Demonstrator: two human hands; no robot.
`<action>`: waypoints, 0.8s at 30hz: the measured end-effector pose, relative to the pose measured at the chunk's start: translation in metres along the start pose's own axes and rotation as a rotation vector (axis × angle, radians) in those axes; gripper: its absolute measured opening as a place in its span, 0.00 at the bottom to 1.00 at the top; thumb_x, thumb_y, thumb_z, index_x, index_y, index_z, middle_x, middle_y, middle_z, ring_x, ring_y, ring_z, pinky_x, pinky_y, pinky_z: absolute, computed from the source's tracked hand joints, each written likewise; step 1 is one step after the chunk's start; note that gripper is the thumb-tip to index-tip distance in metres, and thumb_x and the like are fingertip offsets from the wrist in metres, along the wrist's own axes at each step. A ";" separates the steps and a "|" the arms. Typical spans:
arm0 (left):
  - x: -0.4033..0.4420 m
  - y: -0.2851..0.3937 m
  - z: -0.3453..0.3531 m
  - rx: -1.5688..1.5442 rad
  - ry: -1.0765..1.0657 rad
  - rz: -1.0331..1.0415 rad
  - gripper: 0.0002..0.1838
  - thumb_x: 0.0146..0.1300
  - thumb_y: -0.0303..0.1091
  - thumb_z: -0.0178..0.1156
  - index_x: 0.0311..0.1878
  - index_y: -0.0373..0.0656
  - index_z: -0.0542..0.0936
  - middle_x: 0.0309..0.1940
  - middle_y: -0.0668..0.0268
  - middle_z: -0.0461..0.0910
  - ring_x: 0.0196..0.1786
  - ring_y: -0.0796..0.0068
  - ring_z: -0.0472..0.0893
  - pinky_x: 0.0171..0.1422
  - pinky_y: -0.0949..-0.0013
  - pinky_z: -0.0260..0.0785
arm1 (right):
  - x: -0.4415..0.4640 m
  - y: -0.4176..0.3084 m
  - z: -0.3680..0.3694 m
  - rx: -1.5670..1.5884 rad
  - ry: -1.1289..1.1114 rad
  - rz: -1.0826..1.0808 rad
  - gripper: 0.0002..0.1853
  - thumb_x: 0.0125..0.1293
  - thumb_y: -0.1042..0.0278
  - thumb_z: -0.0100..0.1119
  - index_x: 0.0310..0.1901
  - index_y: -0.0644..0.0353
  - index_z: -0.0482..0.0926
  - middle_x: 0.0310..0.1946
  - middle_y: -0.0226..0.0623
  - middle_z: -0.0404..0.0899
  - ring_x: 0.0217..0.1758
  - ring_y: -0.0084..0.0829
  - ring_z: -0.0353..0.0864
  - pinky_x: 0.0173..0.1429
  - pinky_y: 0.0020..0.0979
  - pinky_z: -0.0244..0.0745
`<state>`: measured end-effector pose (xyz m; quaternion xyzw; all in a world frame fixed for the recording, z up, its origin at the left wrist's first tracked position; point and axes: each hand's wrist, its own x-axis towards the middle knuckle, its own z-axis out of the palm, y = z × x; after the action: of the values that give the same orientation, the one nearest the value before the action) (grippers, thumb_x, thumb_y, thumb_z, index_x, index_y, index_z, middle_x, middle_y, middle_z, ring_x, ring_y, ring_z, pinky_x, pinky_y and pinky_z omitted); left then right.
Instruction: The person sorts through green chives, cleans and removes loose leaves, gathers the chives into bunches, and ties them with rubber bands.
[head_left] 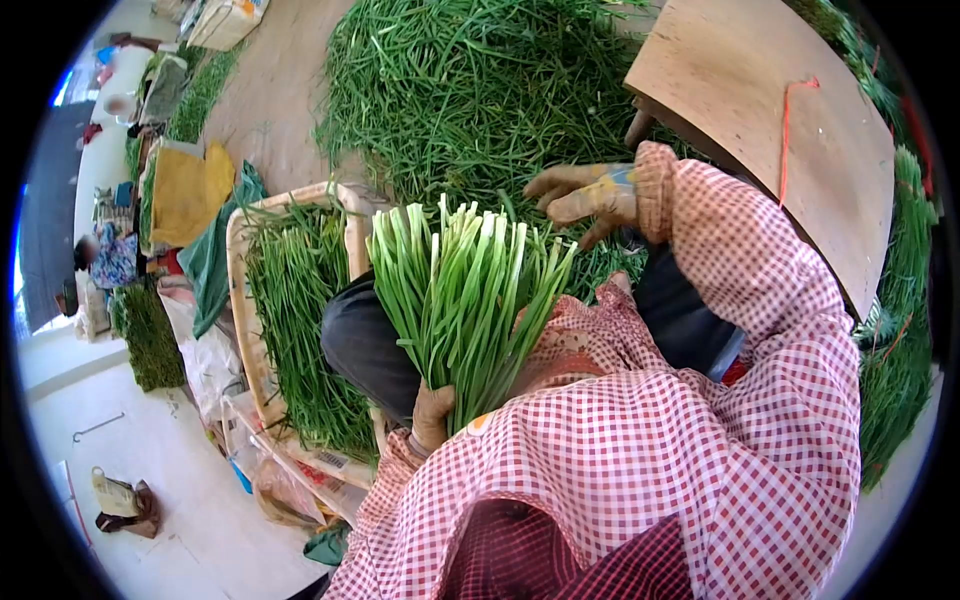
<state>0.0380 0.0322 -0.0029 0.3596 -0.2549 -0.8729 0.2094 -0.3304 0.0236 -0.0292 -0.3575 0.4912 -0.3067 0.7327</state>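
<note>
My left hand [432,415], at the left of my lap, is closed around the lower part of a bunch of garlic chives [455,290]. The bunch stands nearly upright, its pale cut ends facing up and its green leaves running down to the hand. To the right and slightly above those ends is my gloved right hand [590,195], fingers stretched and apart, with nothing visible in it. It is over the near edge of a large heap of loose chives [470,90]. Beside my left knee, a plastic crate [240,290] holds chives laid lengthwise [310,330].
A wooden board [750,110] with an orange string stands at upper right, more greens [895,340] beyond it. Plastic bags [205,350], a green cloth [225,250] and a yellow sack [185,190] lie left of the crate. People are blurred at far left.
</note>
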 end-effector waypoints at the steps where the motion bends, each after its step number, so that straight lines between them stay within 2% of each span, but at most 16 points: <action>1: 0.002 0.001 0.002 0.061 -0.068 0.054 0.42 0.52 0.36 0.71 0.67 0.35 0.62 0.57 0.52 0.75 0.55 0.59 0.79 0.60 0.58 0.75 | 0.002 -0.001 0.005 0.137 -0.072 0.057 0.38 0.61 0.48 0.64 0.68 0.57 0.62 0.64 0.45 0.66 0.65 0.40 0.69 0.57 0.41 0.77; 2: 0.001 -0.001 0.007 0.038 -0.006 0.037 0.42 0.52 0.36 0.71 0.67 0.35 0.62 0.57 0.52 0.75 0.55 0.59 0.79 0.60 0.58 0.74 | 0.004 -0.003 0.009 0.034 -0.140 0.036 0.43 0.59 0.46 0.65 0.71 0.56 0.58 0.62 0.47 0.68 0.61 0.39 0.74 0.53 0.39 0.80; 3: -0.002 -0.001 0.010 0.011 0.060 0.022 0.42 0.52 0.37 0.71 0.68 0.35 0.62 0.57 0.52 0.75 0.56 0.59 0.79 0.61 0.58 0.74 | 0.004 -0.007 0.012 0.034 -0.143 0.031 0.43 0.59 0.46 0.65 0.71 0.56 0.58 0.62 0.47 0.68 0.61 0.39 0.74 0.53 0.39 0.80; 6: -0.001 0.000 0.009 -0.005 0.059 0.026 0.43 0.51 0.37 0.72 0.68 0.35 0.62 0.58 0.52 0.74 0.56 0.59 0.78 0.62 0.57 0.72 | 0.008 -0.018 0.013 -0.010 -0.186 0.047 0.43 0.57 0.49 0.68 0.70 0.56 0.61 0.55 0.43 0.75 0.48 0.34 0.81 0.50 0.34 0.80; 7: 0.000 0.000 0.013 -0.009 0.046 0.019 0.43 0.51 0.37 0.72 0.68 0.34 0.62 0.59 0.52 0.74 0.56 0.59 0.78 0.62 0.56 0.72 | 0.012 -0.019 0.014 -0.011 -0.187 0.046 0.43 0.57 0.49 0.68 0.70 0.56 0.61 0.55 0.43 0.75 0.48 0.34 0.81 0.50 0.34 0.80; 9: 0.001 -0.001 0.010 0.008 0.068 0.029 0.42 0.50 0.36 0.72 0.67 0.34 0.63 0.57 0.52 0.75 0.56 0.59 0.79 0.61 0.56 0.73 | 0.024 -0.024 0.017 -0.354 -0.232 0.134 0.39 0.57 0.52 0.69 0.67 0.59 0.66 0.52 0.40 0.78 0.47 0.30 0.81 0.46 0.32 0.80; 11: 0.004 -0.008 -0.007 0.048 0.055 0.041 0.42 0.49 0.36 0.72 0.66 0.34 0.64 0.55 0.52 0.77 0.54 0.59 0.80 0.59 0.57 0.74 | 0.024 -0.028 0.033 -0.413 -0.238 0.024 0.29 0.61 0.54 0.66 0.60 0.61 0.74 0.47 0.36 0.82 0.44 0.25 0.80 0.42 0.29 0.78; 13: 0.004 -0.009 -0.011 0.080 0.100 -0.001 0.41 0.49 0.36 0.72 0.65 0.34 0.65 0.54 0.53 0.78 0.52 0.59 0.81 0.57 0.58 0.76 | 0.046 -0.001 0.029 -0.230 -0.211 -0.071 0.23 0.64 0.54 0.63 0.54 0.60 0.77 0.40 0.30 0.83 0.38 0.19 0.79 0.38 0.24 0.75; 14: 0.004 -0.008 0.001 0.054 0.135 0.033 0.41 0.49 0.36 0.72 0.65 0.34 0.65 0.54 0.54 0.78 0.51 0.60 0.81 0.57 0.59 0.76 | 0.054 0.011 0.027 -0.148 -0.104 -0.261 0.19 0.65 0.55 0.61 0.50 0.59 0.78 0.36 0.27 0.82 0.34 0.17 0.77 0.35 0.22 0.72; 16: 0.003 -0.008 0.004 0.022 0.177 0.062 0.41 0.49 0.36 0.72 0.65 0.34 0.66 0.53 0.54 0.78 0.51 0.60 0.81 0.56 0.59 0.77 | 0.073 0.024 0.018 -0.252 0.189 -0.270 0.13 0.67 0.53 0.59 0.40 0.54 0.83 0.32 0.33 0.83 0.36 0.30 0.81 0.43 0.34 0.79; 17: 0.002 -0.008 -0.002 0.025 0.168 0.036 0.40 0.48 0.35 0.71 0.65 0.34 0.66 0.54 0.54 0.78 0.51 0.61 0.81 0.56 0.60 0.77 | 0.072 0.024 0.010 0.014 0.217 -0.264 0.11 0.67 0.57 0.60 0.36 0.55 0.82 0.30 0.33 0.82 0.35 0.29 0.80 0.43 0.32 0.79; 18: 0.002 -0.007 -0.006 0.029 0.158 0.012 0.40 0.48 0.35 0.71 0.65 0.34 0.66 0.54 0.54 0.78 0.51 0.61 0.81 0.56 0.60 0.76 | 0.095 0.040 -0.014 -0.047 0.223 -0.538 0.06 0.69 0.67 0.56 0.37 0.58 0.80 0.28 0.26 0.76 0.30 0.19 0.73 0.37 0.25 0.72; 19: 0.003 -0.006 -0.005 0.026 0.160 0.011 0.40 0.48 0.35 0.71 0.65 0.34 0.66 0.54 0.54 0.78 0.51 0.61 0.81 0.56 0.60 0.76 | 0.126 0.065 -0.047 -0.072 0.289 -0.765 0.06 0.68 0.69 0.58 0.36 0.60 0.81 0.30 0.36 0.81 0.34 0.30 0.80 0.42 0.30 0.78; 22: 0.006 -0.005 -0.003 -0.032 0.166 0.039 0.40 0.48 0.34 0.72 0.65 0.34 0.66 0.54 0.55 0.78 0.52 0.61 0.81 0.57 0.60 0.76 | 0.090 0.007 -0.062 0.006 0.719 -0.145 0.12 0.70 0.68 0.53 0.49 0.65 0.79 0.38 0.39 0.81 0.35 0.27 0.80 0.38 0.26 0.77; 23: 0.008 -0.005 -0.008 -0.025 0.147 0.019 0.40 0.48 0.34 0.73 0.65 0.35 0.66 0.54 0.55 0.78 0.52 0.61 0.80 0.57 0.60 0.76 | 0.084 0.003 -0.065 -0.165 0.604 -0.096 0.15 0.70 0.64 0.54 0.52 0.64 0.79 0.41 0.40 0.81 0.37 0.26 0.80 0.38 0.25 0.77; 24: 0.007 -0.006 -0.011 -0.020 0.133 -0.005 0.41 0.48 0.34 0.74 0.65 0.35 0.66 0.54 0.55 0.78 0.53 0.61 0.80 0.57 0.60 0.76 | 0.082 0.002 -0.062 -0.173 0.594 -0.086 0.15 0.70 0.64 0.54 0.52 0.64 0.79 0.41 0.40 0.81 0.37 0.26 0.80 0.38 0.25 0.77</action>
<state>0.0405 0.0300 -0.0174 0.4155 -0.2305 -0.8501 0.2272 -0.3615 -0.0550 -0.0885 -0.3337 0.6923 -0.3856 0.5105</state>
